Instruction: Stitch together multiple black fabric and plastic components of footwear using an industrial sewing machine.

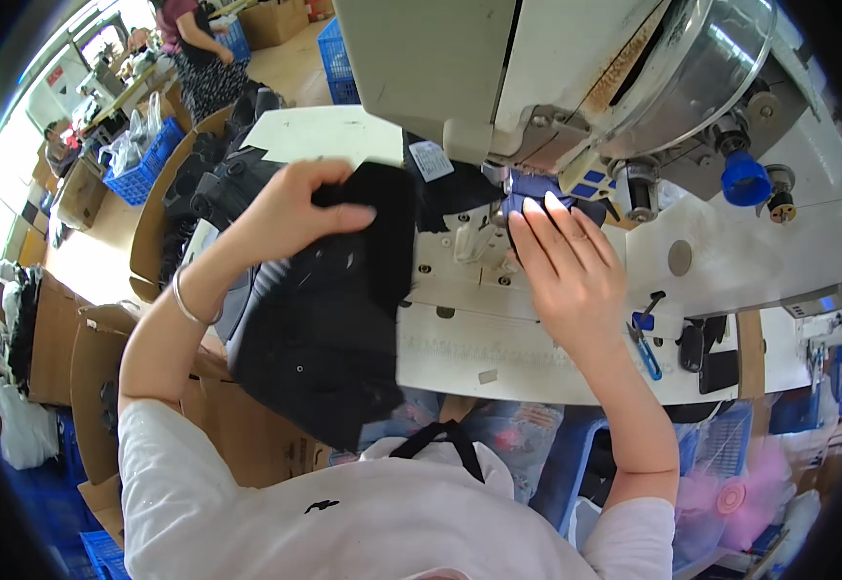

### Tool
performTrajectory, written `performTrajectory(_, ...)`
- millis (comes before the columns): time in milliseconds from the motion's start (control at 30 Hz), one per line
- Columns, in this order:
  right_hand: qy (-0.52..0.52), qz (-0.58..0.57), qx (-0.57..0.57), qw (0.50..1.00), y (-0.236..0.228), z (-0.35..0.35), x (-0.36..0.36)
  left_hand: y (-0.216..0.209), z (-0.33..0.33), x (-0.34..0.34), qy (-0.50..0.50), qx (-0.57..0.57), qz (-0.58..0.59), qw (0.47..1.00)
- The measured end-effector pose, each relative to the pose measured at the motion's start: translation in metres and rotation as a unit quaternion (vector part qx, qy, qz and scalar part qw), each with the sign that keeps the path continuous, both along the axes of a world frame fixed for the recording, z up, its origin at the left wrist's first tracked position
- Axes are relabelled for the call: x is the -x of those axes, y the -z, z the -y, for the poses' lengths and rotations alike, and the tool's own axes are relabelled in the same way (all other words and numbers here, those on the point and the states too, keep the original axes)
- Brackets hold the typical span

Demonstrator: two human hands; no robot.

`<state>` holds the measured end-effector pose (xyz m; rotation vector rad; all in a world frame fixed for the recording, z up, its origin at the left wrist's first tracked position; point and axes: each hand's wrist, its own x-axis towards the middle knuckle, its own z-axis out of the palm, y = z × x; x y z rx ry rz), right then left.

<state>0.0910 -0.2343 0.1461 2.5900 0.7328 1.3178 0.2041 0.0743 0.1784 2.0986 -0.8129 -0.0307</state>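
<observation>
The black cap [319, 338] is in the left hand [290, 211], whose grip is closed, thumb on the near side, around its far end; the cap's long axis runs near to far, its near end reaching toward the lap, and blur hides whether it touches the surface [469, 358]. To its right, beyond a strip of black cloth [450, 198] with a white label [431, 160], dark blue cloth [534, 184] sits under the head of the sewing machine [421, 68], directly at the far side of the right hand [580, 290]. That hand is much the nearer to it: the fingers lie extended and flat over the cloth, pressing rather than pinching, though the thumb is hidden. Whether the labelled strip joins either piece, I cannot tell. Left of the surface, a cardboard box [143, 256] holds a heap of dark pieces [210, 174]. Farther left, a blue basket [157, 162] carries pale plastic bags [131, 150]. Near right, a blue bin [576, 474] has dark contents, too shaded to name.
</observation>
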Motion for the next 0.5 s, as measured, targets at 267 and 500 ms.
performTrajectory(267, -0.012, 0.010, -0.011, 1.000, 0.000, 0.002, 0.001, -0.006, 0.073, -0.024, -0.024, 0.146, 0.009, 0.989)
performTrajectory(500, -0.020, -0.004, -0.035, 0.999, 0.003, 0.003, 0.003, -0.002, 0.080, -0.053, -0.016, 0.061, 0.173, 0.983)
